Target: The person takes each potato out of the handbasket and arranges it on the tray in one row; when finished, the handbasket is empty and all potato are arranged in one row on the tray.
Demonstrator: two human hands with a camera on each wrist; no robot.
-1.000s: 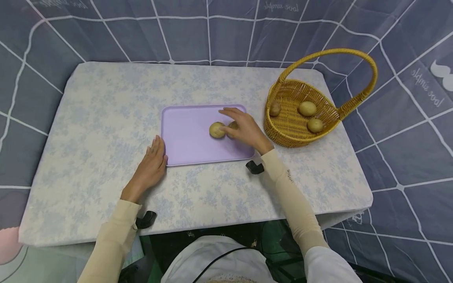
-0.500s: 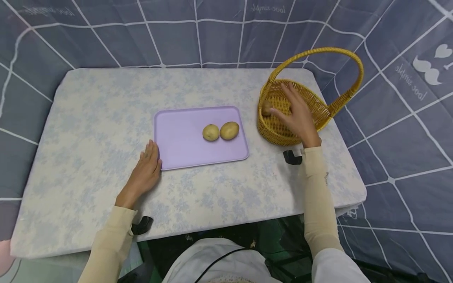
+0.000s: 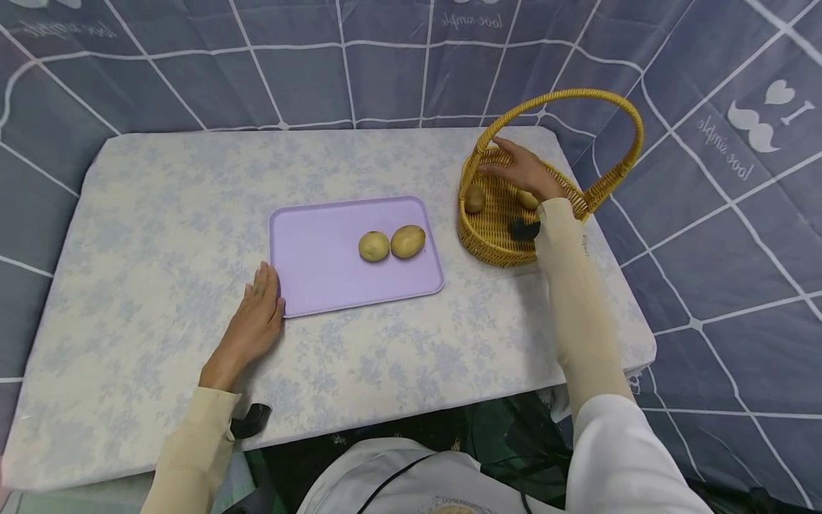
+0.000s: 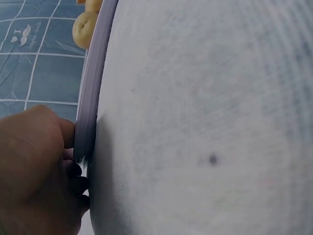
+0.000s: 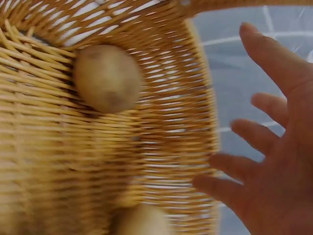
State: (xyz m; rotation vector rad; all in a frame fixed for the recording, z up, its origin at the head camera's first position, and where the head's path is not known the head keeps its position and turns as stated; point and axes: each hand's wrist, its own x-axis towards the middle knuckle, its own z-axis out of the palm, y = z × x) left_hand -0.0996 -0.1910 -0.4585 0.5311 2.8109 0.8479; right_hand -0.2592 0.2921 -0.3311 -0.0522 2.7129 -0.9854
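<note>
My left hand (image 3: pixel 252 323) rests beside the lilac tray (image 3: pixel 321 275), its fingers fairly straight along the left edge. The left wrist view shows that hand (image 4: pixel 34 171) touching the tray rim (image 4: pixel 90 93). Two potatoes lie side by side on the tray, a rounder potato (image 3: pixel 374 246) and a longer potato (image 3: pixel 407 241). My right hand (image 3: pixel 523 170) hovers over the far side of the wicker basket (image 3: pixel 491 250). Its fingers are spread and hold nothing in the right wrist view. Inside the basket, one potato (image 3: pixel 474 198) sits at the left and another potato (image 3: pixel 528 200) is partly hidden by my wrist.
A tall arched handle (image 3: pixel 632 135) rises over the basket, close to my right forearm. The table (image 3: pixel 173 214) has a pale floral cloth. Grey-blue curtains (image 3: pixel 385 78) with white lines hang behind and to the right.
My right hand has left the potatoes on the tray and moved right to the basket, then toward its far side. The left hand stays at the tray's edge. The head view has shifted slightly.
</note>
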